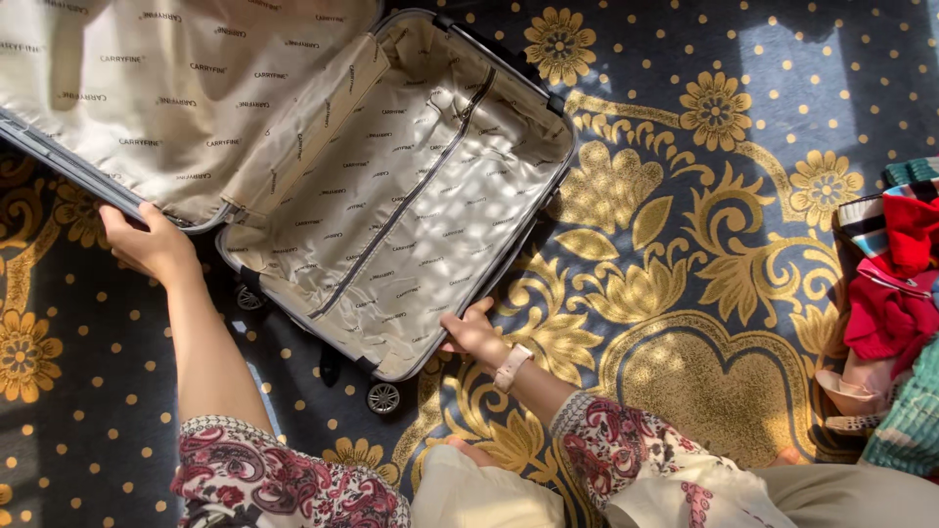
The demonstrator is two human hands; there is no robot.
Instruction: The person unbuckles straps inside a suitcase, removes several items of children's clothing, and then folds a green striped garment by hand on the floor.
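Head view: suitcase [391, 210] lies open on the carpet [685, 293], both halves bare. Left hand [147, 244] grips the lid [176, 98] edge; right hand [472, 332] curls on the base rim. Looks stiff-shelled and light; rims give the firmest hold. Clothes [895, 284] lie well right.

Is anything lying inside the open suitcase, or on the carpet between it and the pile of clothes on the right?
Nothing visible. The suitcase lies open with bare lining; left hand holds its lid edge, right hand its base rim. The carpet between it and the clothes pile shows only its pattern.
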